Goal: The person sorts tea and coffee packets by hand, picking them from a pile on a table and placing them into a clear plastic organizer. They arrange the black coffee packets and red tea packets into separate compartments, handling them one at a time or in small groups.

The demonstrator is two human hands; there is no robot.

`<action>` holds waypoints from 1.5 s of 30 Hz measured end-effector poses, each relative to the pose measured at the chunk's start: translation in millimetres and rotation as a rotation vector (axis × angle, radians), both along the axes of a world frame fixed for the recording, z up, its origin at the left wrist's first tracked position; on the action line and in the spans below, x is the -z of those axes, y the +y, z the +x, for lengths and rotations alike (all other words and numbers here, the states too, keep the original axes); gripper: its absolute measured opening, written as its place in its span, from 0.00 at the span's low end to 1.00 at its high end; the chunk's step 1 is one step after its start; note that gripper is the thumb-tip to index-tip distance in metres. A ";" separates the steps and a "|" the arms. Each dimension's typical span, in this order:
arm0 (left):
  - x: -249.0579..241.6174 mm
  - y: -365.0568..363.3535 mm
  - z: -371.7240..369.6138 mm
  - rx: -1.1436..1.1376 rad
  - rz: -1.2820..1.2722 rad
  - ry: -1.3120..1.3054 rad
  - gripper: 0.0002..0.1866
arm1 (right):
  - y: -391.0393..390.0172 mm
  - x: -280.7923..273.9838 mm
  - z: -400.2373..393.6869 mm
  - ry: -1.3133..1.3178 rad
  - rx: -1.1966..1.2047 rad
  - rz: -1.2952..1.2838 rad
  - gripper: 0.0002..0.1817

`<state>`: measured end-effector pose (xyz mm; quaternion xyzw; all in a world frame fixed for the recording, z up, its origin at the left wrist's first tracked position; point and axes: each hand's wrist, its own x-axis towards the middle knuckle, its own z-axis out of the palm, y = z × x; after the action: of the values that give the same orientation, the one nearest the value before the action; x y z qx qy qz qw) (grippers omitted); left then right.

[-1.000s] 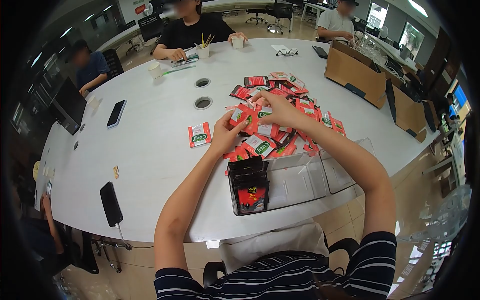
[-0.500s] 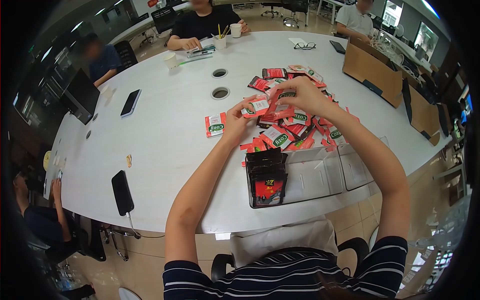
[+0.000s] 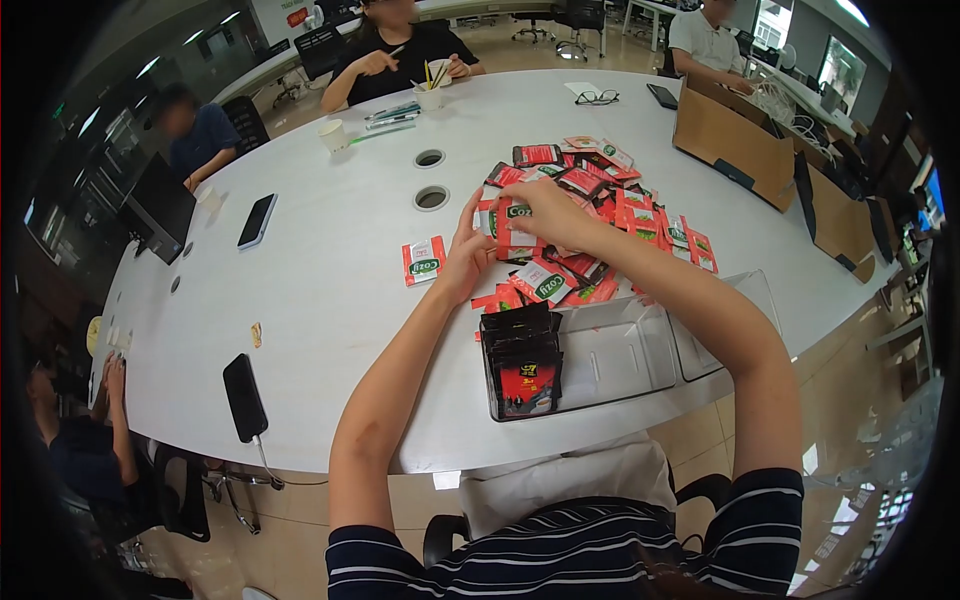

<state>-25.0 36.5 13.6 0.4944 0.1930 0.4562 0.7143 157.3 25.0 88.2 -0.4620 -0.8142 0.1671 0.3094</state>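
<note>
My left hand is closed on red-and-white Cozy tea sachets, held upright at the left side of the pile. My right hand reaches across from the right and pinches the top of a sachet in that same bunch. Behind and to the right of both hands spreads a loose heap of red tea sachets, some with black backs. One single tea sachet lies flat left of my left hand. Nearer to me is a clear divided plastic tray, its left end filled by a row of black-and-red coffee sachets.
An opened cardboard box stands at the right edge. Glasses, a paper cup, a cup of pencils and two phones, one charging, are on the white table. Several people sit around.
My right hand has moved left from the heap to my left hand, with a sachet in it. Across the table, a person has raised a hand from the pens.
</note>
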 end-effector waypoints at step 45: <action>-1.9 -6.6 6.7 -0.064 0.143 0.411 0.12 | -162.8 -15.9 162.2 -0.387 0.141 0.229 0.34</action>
<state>-18.3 29.9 15.5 0.6202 0.3172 0.3806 0.6082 319.5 -137.7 104.1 -0.5032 -0.8376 -0.0401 0.2088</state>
